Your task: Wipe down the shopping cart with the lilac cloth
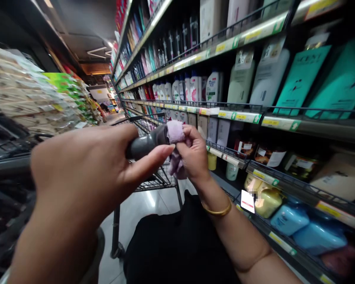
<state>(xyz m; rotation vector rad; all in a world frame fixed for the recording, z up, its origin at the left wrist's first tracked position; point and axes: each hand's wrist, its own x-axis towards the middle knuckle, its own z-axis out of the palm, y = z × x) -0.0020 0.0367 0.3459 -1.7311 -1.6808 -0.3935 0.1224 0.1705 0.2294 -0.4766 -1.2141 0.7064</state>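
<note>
My left hand (85, 169) is wrapped round a dark grey handle bar (148, 145), its thumb stretched along the near side. The bar looks like part of the shopping cart (158, 177) in front of me, though its join is hidden. At the bar's right end, a lilac cloth (176, 132) lies against it and hangs down in folds. My right hand (195, 152), with a gold bangle on the wrist, pinches this cloth between closed fingers. Both hands are close together, and the left thumb tip nearly meets the cloth.
Shelves (239, 114) of bottles run along the right, with blue bottles (307, 228) low down and teal bottles (304, 79) higher up. Stacked packs (26, 90) line the left side. Another dark bar (8, 167) is at the left edge. Below is a tiled floor (154, 201).
</note>
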